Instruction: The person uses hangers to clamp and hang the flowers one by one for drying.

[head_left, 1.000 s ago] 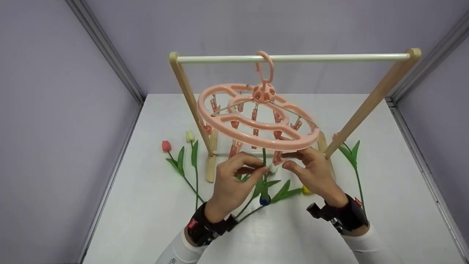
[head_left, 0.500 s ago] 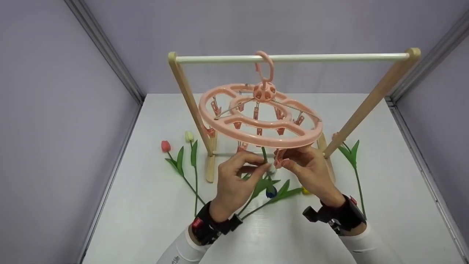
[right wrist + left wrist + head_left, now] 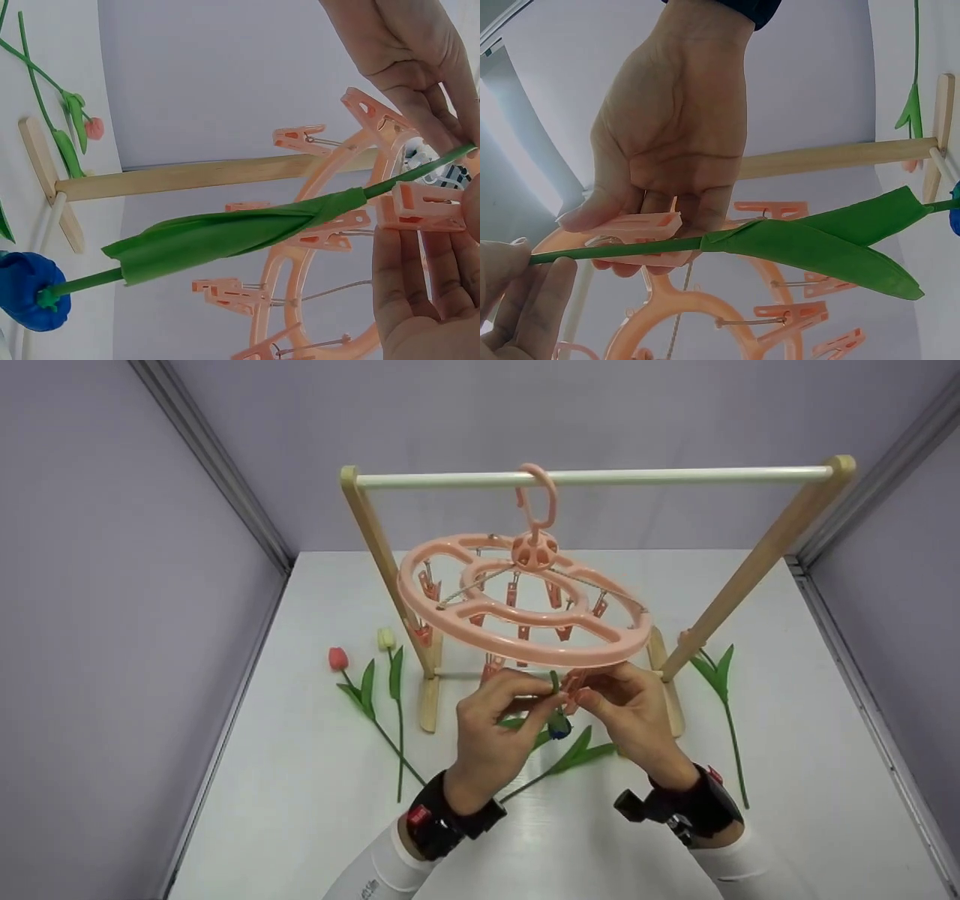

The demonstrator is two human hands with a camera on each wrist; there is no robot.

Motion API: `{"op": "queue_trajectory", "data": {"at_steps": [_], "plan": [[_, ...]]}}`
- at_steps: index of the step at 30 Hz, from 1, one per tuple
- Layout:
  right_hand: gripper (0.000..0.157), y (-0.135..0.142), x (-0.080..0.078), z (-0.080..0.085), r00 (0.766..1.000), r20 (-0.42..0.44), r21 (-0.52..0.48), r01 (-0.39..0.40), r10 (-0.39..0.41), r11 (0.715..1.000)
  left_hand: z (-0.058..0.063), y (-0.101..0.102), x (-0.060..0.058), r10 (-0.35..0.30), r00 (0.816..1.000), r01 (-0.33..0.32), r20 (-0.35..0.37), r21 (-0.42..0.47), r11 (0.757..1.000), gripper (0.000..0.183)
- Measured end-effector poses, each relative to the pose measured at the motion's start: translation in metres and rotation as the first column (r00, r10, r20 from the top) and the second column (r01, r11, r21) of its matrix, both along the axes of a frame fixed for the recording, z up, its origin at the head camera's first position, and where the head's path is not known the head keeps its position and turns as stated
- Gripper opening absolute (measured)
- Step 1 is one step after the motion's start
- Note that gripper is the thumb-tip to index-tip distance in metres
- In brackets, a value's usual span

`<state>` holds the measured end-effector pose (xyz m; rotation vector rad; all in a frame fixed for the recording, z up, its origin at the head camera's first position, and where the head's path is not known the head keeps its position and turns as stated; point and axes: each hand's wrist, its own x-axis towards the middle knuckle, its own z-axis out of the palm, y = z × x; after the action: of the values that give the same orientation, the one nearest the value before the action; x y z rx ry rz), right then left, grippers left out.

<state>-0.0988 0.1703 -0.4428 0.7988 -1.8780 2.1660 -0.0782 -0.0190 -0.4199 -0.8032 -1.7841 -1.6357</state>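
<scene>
Pinching the blue tulip point(image 3: 225, 234) bloom-down in my left hand point(image 3: 491, 731), I hold its near-upright stem point(image 3: 630, 250) just beside the pink clothespin point(image 3: 411, 214) my right hand point(image 3: 637, 716) pinches.

Lt lilac-grey walls point(image 3: 600, 405) w/ metal trim point(image 3: 215, 465), white tbl point(image 3: 555, 840), strip light point(image 3: 517, 146).

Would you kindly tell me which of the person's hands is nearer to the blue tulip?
Left. The left hand pinches the blue tulip near the end of its stem; the right hand is just beside the stem, holding a pink clip.
</scene>
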Motion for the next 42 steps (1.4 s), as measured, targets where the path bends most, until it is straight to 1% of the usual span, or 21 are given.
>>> {"op": "queue_trajectory", "data": {"at_steps": [3,5,10,13,17,23,29,34,38,42], "plan": [[0.019,0.0,0.001,0.0,1.0,-0.003,0.014,0.013,-0.013,1.0,0.0,0.002,-0.001,0.01,1.0,-0.009,-0.02,0.016,1.0,0.017],[0.019,0.0,0.001,-0.001,1.0,-0.01,0.02,0.019,-0.019,1.0,0.0,0.003,-0.001,0.006,1.0,-0.005,-0.03,0.028,1.0,0.018],[0.022,0.001,0.001,-0.003,0.999,-0.031,0.027,0.007,-0.006,1.0,0.002,0.006,-0.003,-0.003,0.999,0.004,-0.042,0.037,0.999,0.018],[0.026,0.002,-0.001,-0.006,0.998,-0.056,0.051,0.001,0.002,0.999,0.002,0.006,-0.005,0.01,0.999,-0.009,-0.044,0.021,1.0,0.017],[0.03,0.006,-0.003,-0.009,0.996,-0.084,0.082,-0.001,0.008,0.997,0.0,0.006,-0.006,0.037,0.998,-0.038,-0.06,-0.021,0.999,0.018],[0.026,0.013,-0.004,-0.013,0.996,-0.089,0.109,0.009,0.0,0.994,-0.006,0.002,-0.004,0.055,0.997,-0.059,-0.057,-0.07,0.996,0.022],[0.03,0.02,-0.006,-0.012,0.995,-0.095,0.138,0.027,-0.014,0.99,-0.017,-0.007,-0.002,0.049,0.997,-0.055,-0.055,-0.115,0.992,0.02],[0.027,0.023,-0.009,-0.011,0.997,-0.076,0.109,-0.008,0.017,0.994,-0.032,-0.017,-0.003,0.055,0.996,-0.068,-0.071,-0.182,0.981,0.019],[0.025,0.024,-0.01,-0.012,0.997,-0.068,0.096,-0.022,0.029,0.995,-0.046,-0.022,-0.003,0.054,0.997,-0.064,-0.051,-0.219,0.974,0.017],[0.026,0.024,-0.011,-0.014,0.995,-0.085,0.069,-0.045,0.051,0.997,-0.058,-0.028,0.0,0.054,0.998,-0.056,-0.016,-0.259,0.964,0.015]]}}
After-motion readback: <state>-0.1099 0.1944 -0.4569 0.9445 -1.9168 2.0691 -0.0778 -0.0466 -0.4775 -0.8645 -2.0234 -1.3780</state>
